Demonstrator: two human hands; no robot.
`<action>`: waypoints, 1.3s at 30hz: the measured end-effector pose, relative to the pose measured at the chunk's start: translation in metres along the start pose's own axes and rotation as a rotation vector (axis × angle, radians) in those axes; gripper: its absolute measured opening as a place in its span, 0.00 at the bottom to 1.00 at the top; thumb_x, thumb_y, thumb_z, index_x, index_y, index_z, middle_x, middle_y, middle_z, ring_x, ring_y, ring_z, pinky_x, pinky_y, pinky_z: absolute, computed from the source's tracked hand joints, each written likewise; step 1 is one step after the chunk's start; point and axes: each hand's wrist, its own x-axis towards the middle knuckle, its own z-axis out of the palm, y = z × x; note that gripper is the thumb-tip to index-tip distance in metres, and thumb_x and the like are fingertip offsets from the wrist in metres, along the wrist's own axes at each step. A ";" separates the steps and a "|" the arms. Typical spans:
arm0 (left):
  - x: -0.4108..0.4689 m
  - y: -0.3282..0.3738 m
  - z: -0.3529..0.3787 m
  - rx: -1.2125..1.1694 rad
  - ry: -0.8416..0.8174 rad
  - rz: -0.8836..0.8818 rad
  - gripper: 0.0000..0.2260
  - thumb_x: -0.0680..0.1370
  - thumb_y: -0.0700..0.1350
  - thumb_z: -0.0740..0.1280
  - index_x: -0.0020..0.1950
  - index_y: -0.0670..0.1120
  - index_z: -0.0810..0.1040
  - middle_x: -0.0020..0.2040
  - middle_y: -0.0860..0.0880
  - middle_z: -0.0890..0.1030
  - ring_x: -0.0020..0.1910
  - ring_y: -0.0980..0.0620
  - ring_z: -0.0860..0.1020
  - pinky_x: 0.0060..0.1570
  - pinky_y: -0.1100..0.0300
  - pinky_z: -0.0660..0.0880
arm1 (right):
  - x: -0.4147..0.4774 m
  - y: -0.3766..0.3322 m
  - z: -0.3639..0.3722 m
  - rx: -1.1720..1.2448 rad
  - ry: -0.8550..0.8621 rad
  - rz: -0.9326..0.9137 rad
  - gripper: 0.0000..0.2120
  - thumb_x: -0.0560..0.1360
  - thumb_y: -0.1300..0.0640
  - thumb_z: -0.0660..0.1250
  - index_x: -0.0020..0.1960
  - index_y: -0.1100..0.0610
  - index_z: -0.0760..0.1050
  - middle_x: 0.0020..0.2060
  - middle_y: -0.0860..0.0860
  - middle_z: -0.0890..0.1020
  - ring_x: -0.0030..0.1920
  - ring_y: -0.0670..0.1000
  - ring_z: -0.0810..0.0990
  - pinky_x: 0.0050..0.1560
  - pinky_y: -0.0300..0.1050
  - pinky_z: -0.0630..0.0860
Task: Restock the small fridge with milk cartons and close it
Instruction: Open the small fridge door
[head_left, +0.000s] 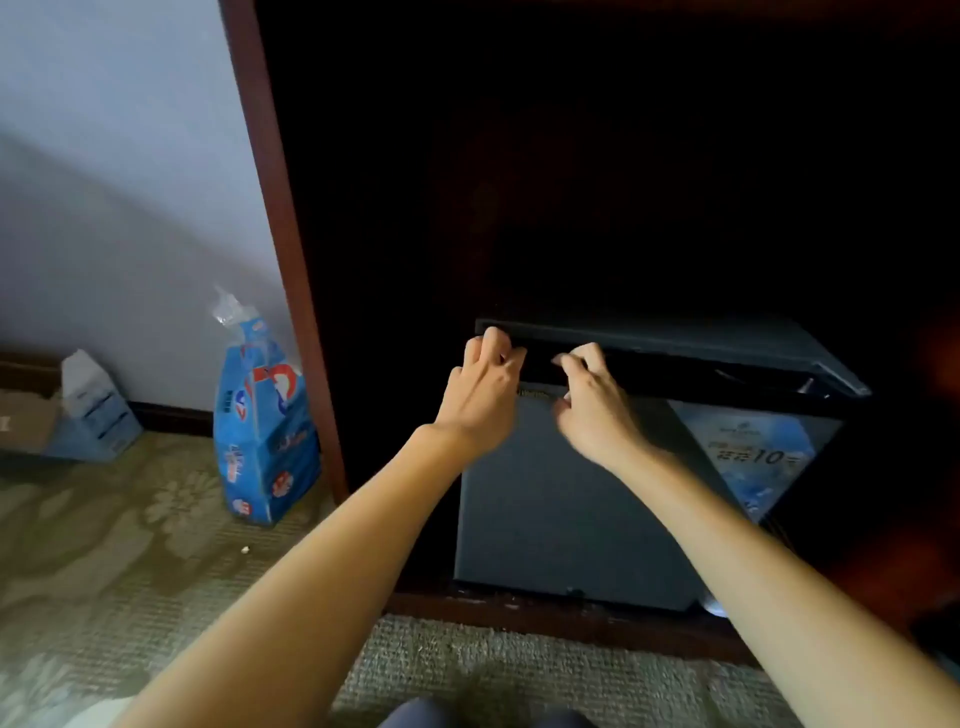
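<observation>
- Reaches forward and down with both bare arms, forearms nearly straight and angling in toward each other from the lower corners of the view.
- Holds the left hand back-up at the top left corner of the fridge door, wrist slightly bent, fingers curled over the door's upper edge.
- Keeps the right hand just beside it, back turned up and to the right, fingers bent and hooked into the dark recess along the same upper edge.
- Grips that edge with both hands, close together but not touching each other.
- Cannot tell whether the door is sealed or slightly ajar, since the strip beneath the top is too dark.
- Shows the small fridge standing upright inside a dark wooden cabinet, with the grey door facing the camera.
- Bears a pale blue sticker on the door's right side, with "10" legible on it.
- Leaves the milk carton pack, wrapped in blue printed plastic, upright on the carpet, just left of the cabinet's red-brown frame and well apart from both hands.
- Places a cardboard box at the far left against the wall, with pale blue cartons beside it.
</observation>
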 end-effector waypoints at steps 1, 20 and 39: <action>0.002 0.000 0.000 0.046 0.007 -0.012 0.22 0.76 0.35 0.58 0.71 0.43 0.63 0.67 0.44 0.60 0.67 0.44 0.60 0.53 0.57 0.69 | -0.001 -0.001 0.000 -0.009 -0.004 0.009 0.22 0.75 0.68 0.60 0.68 0.61 0.63 0.65 0.53 0.63 0.49 0.57 0.77 0.47 0.52 0.77; -0.127 0.068 -0.036 0.040 0.196 0.231 0.23 0.71 0.51 0.50 0.44 0.41 0.82 0.41 0.44 0.82 0.46 0.44 0.78 0.57 0.55 0.70 | -0.137 0.011 -0.044 0.269 0.187 0.000 0.09 0.74 0.66 0.62 0.49 0.58 0.79 0.47 0.46 0.72 0.36 0.40 0.69 0.37 0.31 0.64; -0.151 0.283 -0.003 -0.056 -0.177 0.610 0.22 0.78 0.32 0.54 0.69 0.44 0.71 0.64 0.40 0.68 0.65 0.42 0.65 0.60 0.48 0.70 | -0.325 0.102 -0.170 0.030 0.315 0.425 0.13 0.75 0.60 0.56 0.43 0.55 0.80 0.42 0.55 0.82 0.45 0.58 0.79 0.42 0.47 0.73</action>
